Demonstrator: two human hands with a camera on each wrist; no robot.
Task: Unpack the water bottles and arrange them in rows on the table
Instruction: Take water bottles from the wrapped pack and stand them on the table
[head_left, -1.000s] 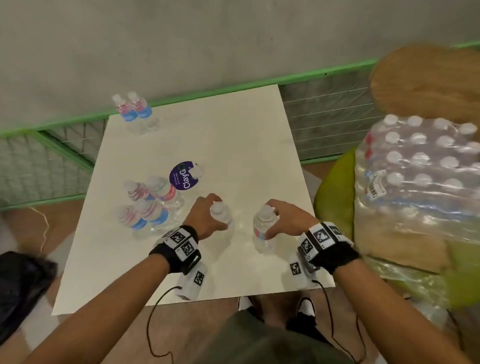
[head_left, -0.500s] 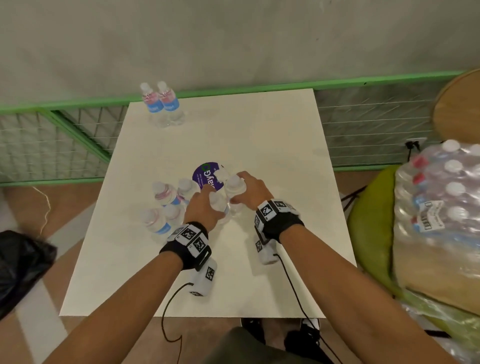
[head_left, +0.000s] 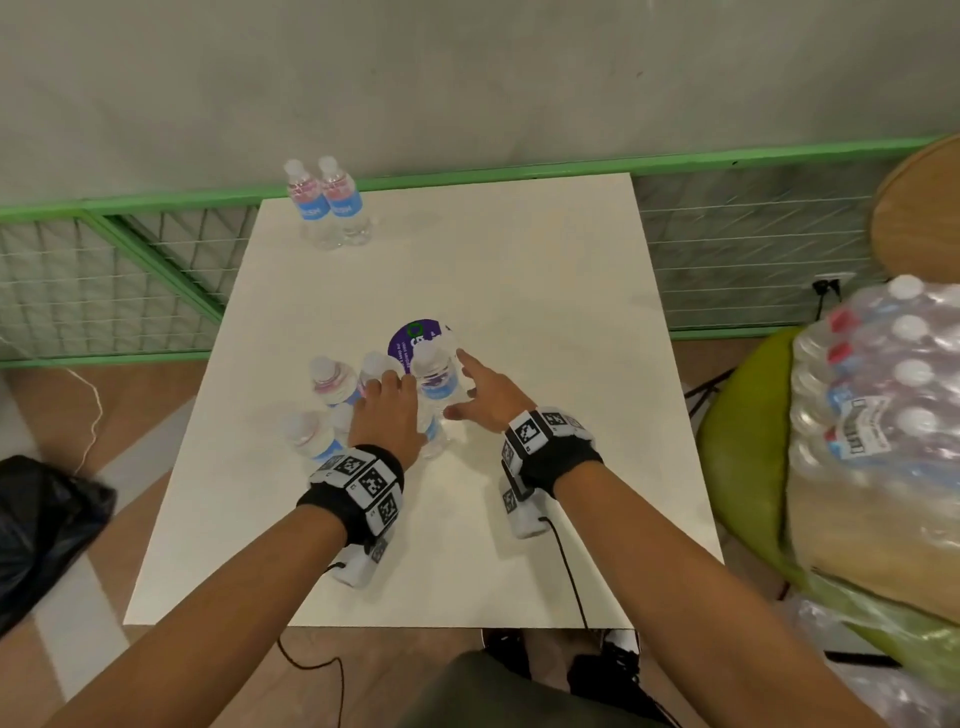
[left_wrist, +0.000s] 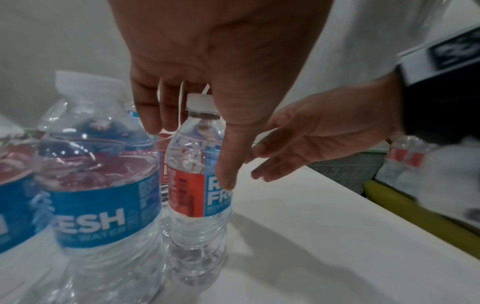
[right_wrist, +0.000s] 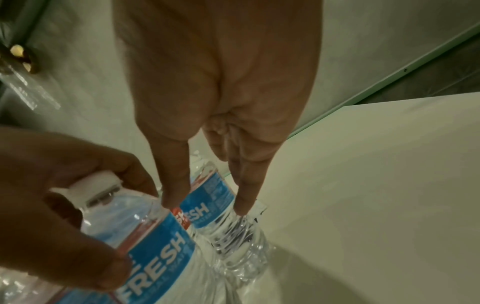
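Head view: the left hand (head_left: 387, 415) was held palm-down over a cluster of water bottles near the middle of the white desk (head_left: 519, 270). Its grip was seen from the right wrist as fingers and thumb curved loosely about the white cap of one upright bottle (right_wrist: 145, 236). Whether they touched it could not be told. From the left wrist the same cap was framed between the hanging fingers (left_wrist: 153, 107) and the extended thumb.

The right hand (head_left: 485, 389) was released, its fingers straight and spread, palm turned toward a second upright bottle (head_left: 436, 376) just beside it. That bottle stood directly behind the first and partly covered a round purple sticker (head_left: 410, 335) on the desk.

Four more bottles (head_left: 327, 376) were grouped two by two, just to the left of these. A separate pair of bottles (head_left: 330, 208) was placed at the far left corner, well apart from the cluster. All carried blue-and-red labels.

To the right of the desk, a shrink-wrapped pack of bottles (head_left: 883, 389) was seen resting on a green chair (head_left: 737, 415). A black bag (head_left: 41, 519) lay on the floor at left, and a green railing (head_left: 519, 169) ran behind the desk.
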